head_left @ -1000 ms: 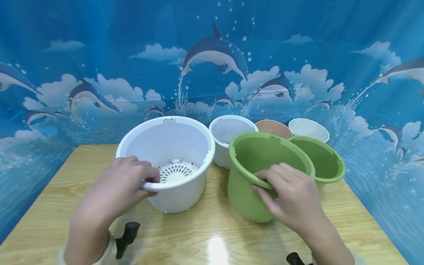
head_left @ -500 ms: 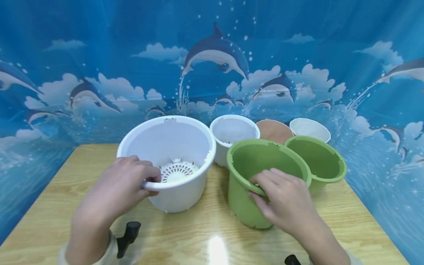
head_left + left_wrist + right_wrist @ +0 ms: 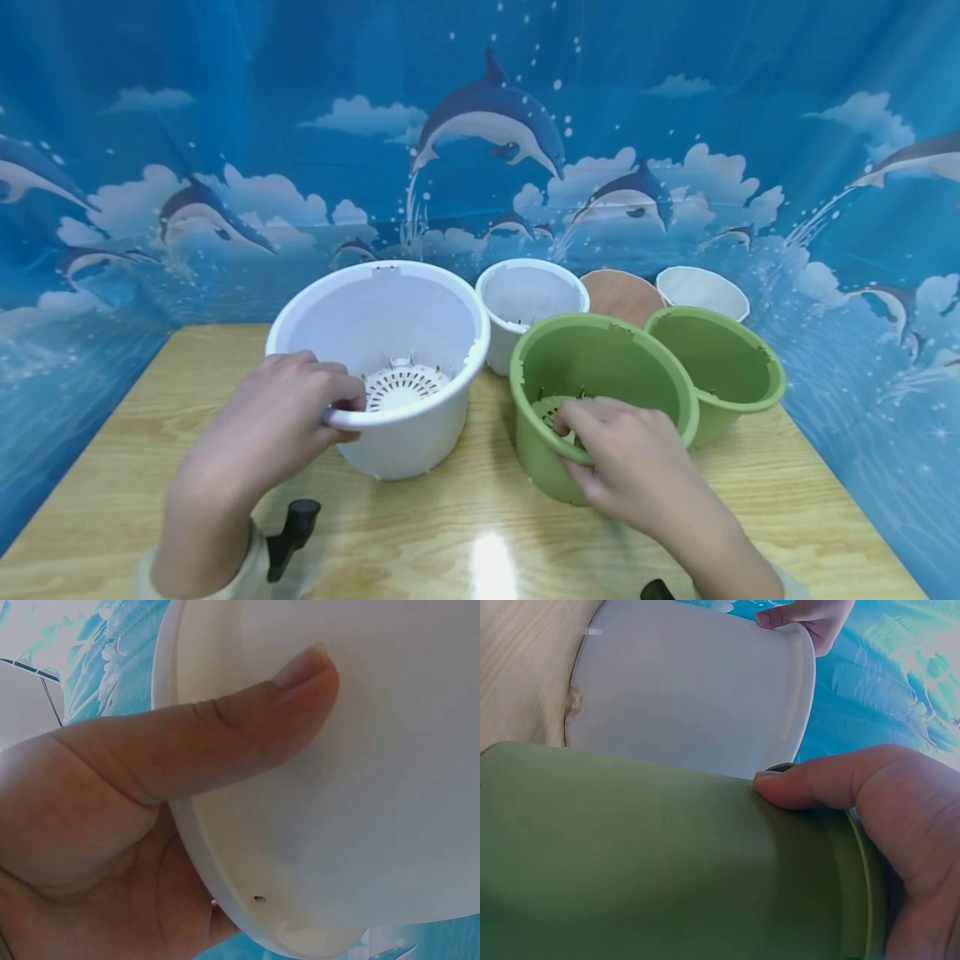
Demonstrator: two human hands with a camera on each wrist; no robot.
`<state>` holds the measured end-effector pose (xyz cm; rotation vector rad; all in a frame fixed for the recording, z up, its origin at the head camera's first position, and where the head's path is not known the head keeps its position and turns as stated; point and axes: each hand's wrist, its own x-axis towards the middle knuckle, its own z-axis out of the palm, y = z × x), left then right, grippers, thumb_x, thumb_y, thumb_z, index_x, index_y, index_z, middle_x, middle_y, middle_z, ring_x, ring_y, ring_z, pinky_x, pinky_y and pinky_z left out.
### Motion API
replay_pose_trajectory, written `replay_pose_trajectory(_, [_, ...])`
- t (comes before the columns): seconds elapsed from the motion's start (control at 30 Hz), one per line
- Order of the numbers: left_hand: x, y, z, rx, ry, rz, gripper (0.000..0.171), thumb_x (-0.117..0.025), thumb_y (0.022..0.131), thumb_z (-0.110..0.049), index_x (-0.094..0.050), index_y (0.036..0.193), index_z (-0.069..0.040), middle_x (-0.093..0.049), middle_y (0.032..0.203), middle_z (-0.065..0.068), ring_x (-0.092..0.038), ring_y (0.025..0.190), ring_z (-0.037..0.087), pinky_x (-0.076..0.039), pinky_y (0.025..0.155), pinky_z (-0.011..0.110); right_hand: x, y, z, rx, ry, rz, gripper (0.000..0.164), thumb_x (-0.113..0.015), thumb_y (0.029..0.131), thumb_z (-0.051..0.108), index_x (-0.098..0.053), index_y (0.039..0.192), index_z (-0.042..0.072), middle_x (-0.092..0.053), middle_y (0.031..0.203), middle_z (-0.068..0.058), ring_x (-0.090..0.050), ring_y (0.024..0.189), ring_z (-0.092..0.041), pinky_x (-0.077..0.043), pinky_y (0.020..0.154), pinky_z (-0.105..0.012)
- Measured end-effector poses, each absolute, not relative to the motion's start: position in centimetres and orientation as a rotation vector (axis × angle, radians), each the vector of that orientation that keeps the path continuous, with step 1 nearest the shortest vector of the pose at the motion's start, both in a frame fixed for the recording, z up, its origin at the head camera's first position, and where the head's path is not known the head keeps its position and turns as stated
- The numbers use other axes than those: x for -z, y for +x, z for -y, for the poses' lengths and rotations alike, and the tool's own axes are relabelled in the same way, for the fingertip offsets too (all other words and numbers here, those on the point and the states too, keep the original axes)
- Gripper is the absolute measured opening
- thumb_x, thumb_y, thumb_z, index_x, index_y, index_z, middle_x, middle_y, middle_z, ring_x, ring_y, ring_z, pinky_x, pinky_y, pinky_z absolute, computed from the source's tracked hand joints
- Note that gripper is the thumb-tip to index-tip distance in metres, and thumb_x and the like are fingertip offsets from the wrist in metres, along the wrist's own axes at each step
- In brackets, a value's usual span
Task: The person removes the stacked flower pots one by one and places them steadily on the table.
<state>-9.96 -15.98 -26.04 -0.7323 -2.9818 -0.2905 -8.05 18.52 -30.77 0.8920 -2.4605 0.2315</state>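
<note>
My left hand [image 3: 277, 425] grips the near rim of a large white plastic pot [image 3: 420, 446], fingers inside and thumb on the outer wall, as the left wrist view shows. A slotted disc [image 3: 405, 387] lies in its bottom. On the right, my right hand [image 3: 637, 467] pinches the near rim of a green pot [image 3: 536, 454]; its thumb presses the outer wall in the right wrist view. A slotted green bottom [image 3: 550, 408] shows inside this pot. Beside it on the right stands another green pot [image 3: 720, 358], partly hidden behind it.
A smaller white pot [image 3: 532, 296] stands behind, between the large white and the green pot. A brown pot [image 3: 622, 293] and a white faceted bowl [image 3: 702, 292] are at the back right. All are on a wooden table [image 3: 405, 542] before a dolphin-print curtain [image 3: 262, 125].
The green pot in my right hand has come down and tipped from leaning to more upright, moving slightly left and away from the other green pot. My left hand and the white pot stay put.
</note>
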Motion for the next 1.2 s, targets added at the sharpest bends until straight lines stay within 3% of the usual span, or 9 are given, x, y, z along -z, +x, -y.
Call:
replay_pose_trajectory(0.47, [26.0, -10.0, 16.1, 0.282, -0.823, 2.94, 0.026, -0.085, 0.076, -0.023, -0.063, 0.077, -0.036, -0.058, 0.075, -0.021, -0.049, 0.072, 0.009, -0.041, 0.072, 0.039, 30.7, -8.1, -18.5, -0.218, 0.896, 2.497, 0.028, -0.077, 0.072, 0.013, -0.057, 0.087, 0.026, -0.048, 0.069, 0.018, -0.046, 0.062, -0.003, -0.032, 0.047, -0.019])
replay_pose_trajectory(0.73, [26.1, -9.5, 15.3, 0.466, -0.964, 2.948, 0.029, -0.08, 0.082, -0.013, -0.06, 0.078, -0.033, -0.053, 0.075, -0.018, -0.047, 0.07, 0.006, -0.044, 0.062, 0.025, 30.8, -8.1, -18.5, -0.231, 0.907, 2.501, 0.028, -0.075, 0.072, 0.011, -0.057, 0.088, 0.026, -0.049, 0.069, 0.018, -0.046, 0.062, -0.003, -0.033, 0.046, -0.019])
replay_pose_trajectory(1.2, [26.4, -9.8, 13.9, 0.404, -1.048, 2.876, 0.03, -0.083, 0.079, -0.015, -0.059, 0.078, -0.032, -0.05, 0.077, -0.019, -0.046, 0.07, 0.007, -0.043, 0.064, 0.025, 30.8, -8.1, -18.4, -0.246, 0.918, 2.484, 0.028, -0.075, 0.072, 0.01, -0.057, 0.088, 0.025, -0.049, 0.07, 0.018, -0.045, 0.062, -0.003, -0.033, 0.046, -0.018])
